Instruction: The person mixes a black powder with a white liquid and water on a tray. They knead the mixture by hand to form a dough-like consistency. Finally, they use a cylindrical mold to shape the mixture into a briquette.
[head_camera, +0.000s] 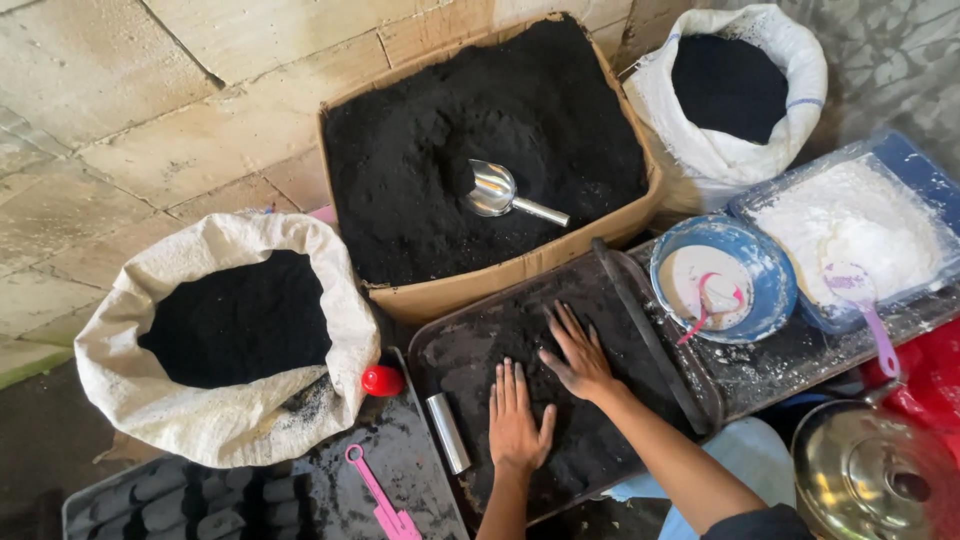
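Seen from above, two bare hands press flat into a shallow dark tray (440, 350) spread with a thin layer of black powder (590, 440). The powder looks fine, matte and charcoal-dark, smeared unevenly so the tray's metal shows through in greyer patches. The left hand (515, 415) lies palm down, fingers straight and together, gripping nothing. The right hand (578, 357) lies just beside it, palm down with fingers spread, its grip open too, and nothing held.

The tray sits in the lower middle of the scene, on the floor among the containers. A small metal cylinder (448, 432) lies at its left edge. Above the tray, a cardboard box (480, 285) is heaped with the same black powder, with a shiny metal scoop (497, 192) resting in it. At left, a white woven sack (215, 420) stands open, full of black powder; a second such sack (725, 150) stands at upper right. A red cap (381, 380) lies beside the left sack. To the right, a blue bowl (765, 270) holds white paste and a pink spoon (705, 305), beside a clear tub of white powder (850, 225). A pink tool (380, 497) lies at the bottom.
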